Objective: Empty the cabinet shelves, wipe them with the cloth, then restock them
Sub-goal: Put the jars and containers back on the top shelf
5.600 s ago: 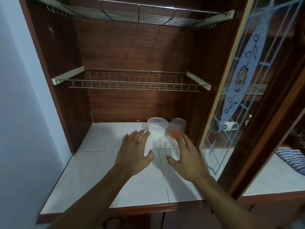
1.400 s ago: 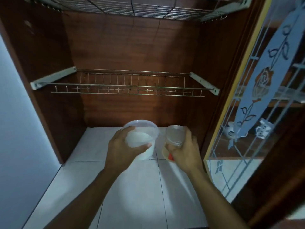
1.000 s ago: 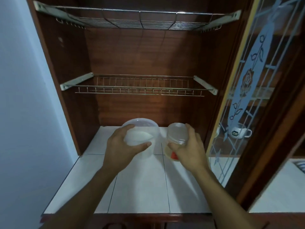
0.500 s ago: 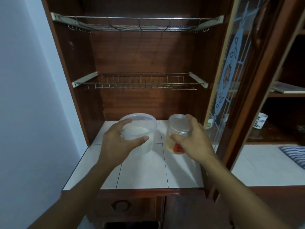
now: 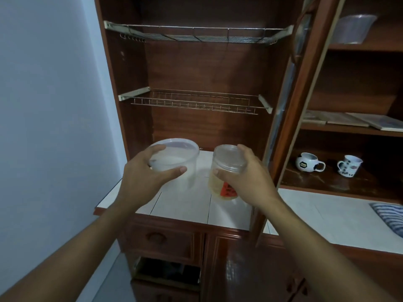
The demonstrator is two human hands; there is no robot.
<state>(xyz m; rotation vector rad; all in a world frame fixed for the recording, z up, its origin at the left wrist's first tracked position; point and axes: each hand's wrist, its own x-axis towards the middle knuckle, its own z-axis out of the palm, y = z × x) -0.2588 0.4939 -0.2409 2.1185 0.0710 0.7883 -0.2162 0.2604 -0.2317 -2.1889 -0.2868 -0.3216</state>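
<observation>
my left hand [image 5: 144,179] has its grip clamped round the lidded tub [image 5: 176,158], my right hand [image 5: 246,182] round the clear jar [image 5: 224,171], both held above the tiled counter [image 5: 187,205] before the wire shelves [image 5: 196,101].

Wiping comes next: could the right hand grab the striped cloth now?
Probably not yet: the right hand grips the jar. The counter path to the cloth looks free.

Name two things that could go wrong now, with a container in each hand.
1. The left grip pinches the wide tub just at its rim, so it might slip and spill its white contents.
2. The right grip holds the jar near its lid, close to the open door; a swing could knock it.
</observation>
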